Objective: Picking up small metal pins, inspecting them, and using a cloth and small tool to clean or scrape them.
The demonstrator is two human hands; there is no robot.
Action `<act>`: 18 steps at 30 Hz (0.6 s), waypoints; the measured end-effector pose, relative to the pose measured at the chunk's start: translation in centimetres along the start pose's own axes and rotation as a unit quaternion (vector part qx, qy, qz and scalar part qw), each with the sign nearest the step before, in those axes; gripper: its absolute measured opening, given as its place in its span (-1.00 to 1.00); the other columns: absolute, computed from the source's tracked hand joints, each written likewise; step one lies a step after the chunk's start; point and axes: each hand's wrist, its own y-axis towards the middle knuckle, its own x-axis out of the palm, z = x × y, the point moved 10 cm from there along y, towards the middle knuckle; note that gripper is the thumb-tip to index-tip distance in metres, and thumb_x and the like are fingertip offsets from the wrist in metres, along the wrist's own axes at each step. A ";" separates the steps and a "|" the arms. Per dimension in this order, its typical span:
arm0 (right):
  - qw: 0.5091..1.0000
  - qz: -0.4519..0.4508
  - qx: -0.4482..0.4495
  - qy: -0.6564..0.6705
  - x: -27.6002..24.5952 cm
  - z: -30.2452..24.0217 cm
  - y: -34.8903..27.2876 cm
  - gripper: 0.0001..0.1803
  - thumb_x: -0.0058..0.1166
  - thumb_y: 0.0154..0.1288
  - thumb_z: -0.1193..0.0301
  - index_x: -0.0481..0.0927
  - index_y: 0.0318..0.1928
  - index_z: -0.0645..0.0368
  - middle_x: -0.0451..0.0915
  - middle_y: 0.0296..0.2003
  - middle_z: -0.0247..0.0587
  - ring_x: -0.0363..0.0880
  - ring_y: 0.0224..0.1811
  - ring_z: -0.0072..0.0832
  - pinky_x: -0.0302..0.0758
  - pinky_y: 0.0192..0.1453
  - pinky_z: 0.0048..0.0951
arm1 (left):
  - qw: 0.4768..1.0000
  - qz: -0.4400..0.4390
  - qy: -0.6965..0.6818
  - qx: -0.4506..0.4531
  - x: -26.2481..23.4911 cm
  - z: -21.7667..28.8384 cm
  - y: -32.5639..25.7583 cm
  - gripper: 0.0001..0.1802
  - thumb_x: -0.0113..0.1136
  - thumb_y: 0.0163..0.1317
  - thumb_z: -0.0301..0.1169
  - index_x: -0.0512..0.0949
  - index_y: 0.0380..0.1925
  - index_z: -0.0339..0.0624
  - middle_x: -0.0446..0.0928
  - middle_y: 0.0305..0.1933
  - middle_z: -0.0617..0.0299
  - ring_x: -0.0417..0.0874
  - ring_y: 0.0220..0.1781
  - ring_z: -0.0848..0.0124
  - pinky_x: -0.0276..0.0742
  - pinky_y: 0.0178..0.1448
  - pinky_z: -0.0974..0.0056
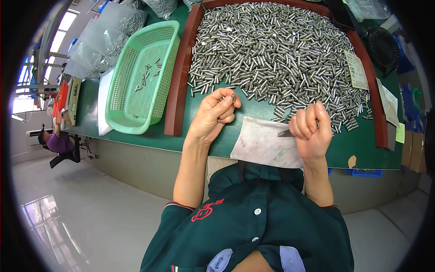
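Between the thumb and fingertips of my left hand (214,113) is a small metal pin (233,97), seen nearly end-on. That hand is closed, in front of the pile's left side. My right hand (312,130) is curled shut at the pile's front edge. A dark, flat metal tool (285,133) juts leftward out of its fist; the rest is hidden by the fingers, so its kind is unclear. Under the tool, a stained whitish cloth (258,141) lies over the table's front edge. Beyond both hands spreads a broad heap of short shiny metal pins (272,50).
Dark red wooden rails (176,90) border the heap on the green table (217,147). At left, a green perforated basket (117,109) holds several pins. Clear bags of pins (97,43) stand behind it. Paper slips (356,70) and a black fan (383,47) are at right.
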 end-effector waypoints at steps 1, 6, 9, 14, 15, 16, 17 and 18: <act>1.000 0.002 0.001 0.000 -0.1 0.0 0.0 -0.55 -0.40 0.34 0.29 0.09 -0.74 0.06 0.02 -0.86 -0.44 -0.16 -0.81 -0.69 -0.11 -0.72 -0.59 | 1.000 0.003 -0.002 -0.001 0.0 0.0 0.0 -0.88 -0.03 0.22 -0.41 0.41 -0.31 -0.22 0.41 -0.41 0.20 0.06 -0.68 0.69 0.01 -0.61 0.59; 1.000 0.004 0.006 0.001 -0.2 0.1 -0.1 -0.55 -0.41 0.34 0.29 0.08 -0.75 0.07 0.02 -0.86 -0.44 -0.16 -0.81 -0.69 -0.11 -0.72 -0.60 | 1.000 0.002 -0.013 -0.015 0.2 0.0 -0.1 -0.83 -0.07 0.24 -0.40 0.41 -0.25 -0.26 0.44 -0.45 0.18 0.08 -0.69 0.69 0.00 -0.61 0.57; 1.000 0.004 0.005 -0.001 0.0 0.1 -0.1 -0.55 -0.42 0.34 0.29 0.08 -0.75 0.07 0.02 -0.86 -0.43 -0.16 -0.81 -0.69 -0.10 -0.72 -0.60 | 0.999 0.040 0.003 -0.019 -0.2 0.2 -0.4 -0.78 -0.08 0.25 -0.36 0.40 -0.23 -0.29 0.39 -0.53 0.24 0.07 -0.70 0.69 -0.01 -0.61 0.57; 1.000 0.016 0.001 -0.010 -0.6 -0.1 -0.1 -0.55 -0.43 0.34 0.29 0.08 -0.75 0.06 0.02 -0.86 -0.43 -0.16 -0.81 -0.69 -0.10 -0.72 -0.60 | 0.986 0.113 0.071 0.101 -0.5 5.7 -2.2 -0.78 -0.12 0.28 -0.32 0.39 -0.29 -0.26 0.18 -0.67 0.42 0.05 -0.70 0.70 -0.04 -0.66 0.57; 1.000 0.017 0.002 -0.009 -0.6 -0.2 -0.1 -0.55 -0.43 0.34 0.29 0.08 -0.75 0.06 0.02 -0.86 -0.43 -0.16 -0.81 -0.69 -0.10 -0.72 -0.60 | 0.956 0.161 0.183 0.162 -1.2 8.8 -3.2 -0.75 -0.10 0.27 -0.29 0.37 -0.23 -0.28 0.13 -0.64 0.44 0.03 -0.69 0.70 -0.06 -0.65 0.60; 1.000 0.008 0.005 -0.007 0.0 0.1 -0.1 -0.55 -0.43 0.34 0.29 0.08 -0.74 0.06 0.02 -0.86 -0.43 -0.16 -0.81 -0.69 -0.10 -0.72 -0.60 | 0.926 0.201 0.228 0.223 -1.4 12.2 -4.9 -0.75 -0.11 0.28 -0.31 0.40 -0.24 -0.28 0.15 -0.65 0.44 0.04 -0.69 0.70 -0.07 -0.65 0.60; 1.000 0.004 0.003 -0.009 0.3 -0.2 -0.1 -0.55 -0.43 0.34 0.29 0.08 -0.74 0.06 0.02 -0.86 -0.44 -0.16 -0.81 -0.69 -0.09 -0.71 -0.60 | 0.849 0.259 0.362 0.284 -1.6 15.7 -6.6 -0.76 -0.13 0.28 -0.33 0.43 -0.25 -0.29 0.18 -0.65 0.44 0.06 -0.68 0.71 -0.07 -0.64 0.59; 1.000 0.009 0.001 -0.013 -0.1 -0.3 -0.1 -0.55 -0.43 0.34 0.29 0.08 -0.74 0.06 0.02 -0.86 -0.44 -0.16 -0.81 -0.69 -0.09 -0.71 -0.60 | 0.782 0.303 0.442 0.317 -1.6 17.9 -7.2 -0.77 -0.13 0.28 -0.35 0.45 -0.26 -0.29 0.22 -0.63 0.43 0.06 -0.67 0.73 -0.11 -0.64 0.59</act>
